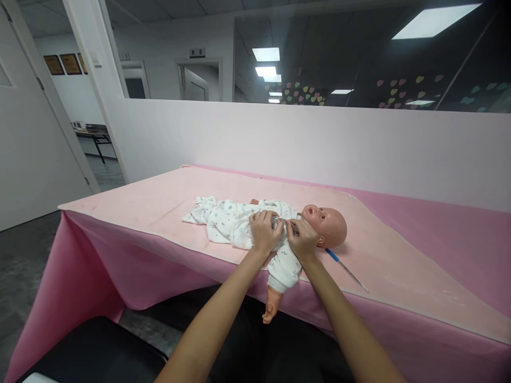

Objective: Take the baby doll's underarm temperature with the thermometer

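Observation:
A baby doll [235,215] in a white printed outfit lies on its back, its bald head [334,226] to the right. One doll arm [273,303] hangs over the table's front edge. My left hand [265,230] is closed in a pinch above the doll's chest. Close beside it, nearer the doll's chin, my right hand [302,238] is closed too. A thin pale strip [281,218] shows between my fingertips, and a small dark, shiny bit shows at my right fingers. What each hand grips is too small to name.
A thin stick with a blue handle [332,254] lies by the doll's head. A pale pink mat [399,276] covers the pink-draped table. Behind it rises a white wall [319,138] with a window above. A black chair seat [96,354] is at the lower left.

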`<action>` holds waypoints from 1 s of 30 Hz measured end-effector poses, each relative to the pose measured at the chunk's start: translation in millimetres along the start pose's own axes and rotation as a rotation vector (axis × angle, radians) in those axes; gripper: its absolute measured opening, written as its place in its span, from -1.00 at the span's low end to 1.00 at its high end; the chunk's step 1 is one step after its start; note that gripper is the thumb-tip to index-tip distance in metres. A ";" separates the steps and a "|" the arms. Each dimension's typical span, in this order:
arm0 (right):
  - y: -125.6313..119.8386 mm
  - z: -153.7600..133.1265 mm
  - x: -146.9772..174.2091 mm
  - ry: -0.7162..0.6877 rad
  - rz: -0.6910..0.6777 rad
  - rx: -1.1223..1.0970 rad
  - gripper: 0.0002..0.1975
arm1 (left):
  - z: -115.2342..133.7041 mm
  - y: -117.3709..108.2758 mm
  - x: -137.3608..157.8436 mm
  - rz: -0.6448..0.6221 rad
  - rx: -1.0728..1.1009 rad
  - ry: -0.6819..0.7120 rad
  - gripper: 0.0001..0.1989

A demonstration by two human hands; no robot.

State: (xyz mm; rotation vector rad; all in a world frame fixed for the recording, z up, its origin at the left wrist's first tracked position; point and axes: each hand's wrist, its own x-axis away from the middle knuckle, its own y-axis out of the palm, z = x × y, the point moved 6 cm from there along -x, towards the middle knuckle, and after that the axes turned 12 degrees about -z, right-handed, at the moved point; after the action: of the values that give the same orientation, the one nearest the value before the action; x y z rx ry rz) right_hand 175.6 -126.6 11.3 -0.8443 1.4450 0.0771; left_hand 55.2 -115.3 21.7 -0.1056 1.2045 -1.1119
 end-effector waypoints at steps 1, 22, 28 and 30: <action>0.1 0.1 0.0 0.000 -0.001 0.000 -0.85 | 0.0 -0.1 0.0 0.001 -0.001 0.002 -0.91; 0.1 -0.4 -0.6 -0.012 -0.004 0.007 -0.84 | -1.8 0.0 0.3 -0.006 0.044 -0.018 -0.91; -0.1 -0.1 -0.4 -0.009 -0.004 0.013 -0.86 | -3.8 1.0 0.2 0.002 0.064 -0.023 -0.91; 0.2 0.4 0.0 -0.003 -0.005 0.011 -0.86 | -3.4 0.6 0.1 0.008 0.067 -0.022 -0.91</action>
State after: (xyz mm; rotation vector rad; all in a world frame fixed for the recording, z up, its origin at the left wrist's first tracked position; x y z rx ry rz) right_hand 175.9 -126.2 11.1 -0.8386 1.4391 0.0669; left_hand 52.9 -113.5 19.9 -0.0617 1.1463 -1.1398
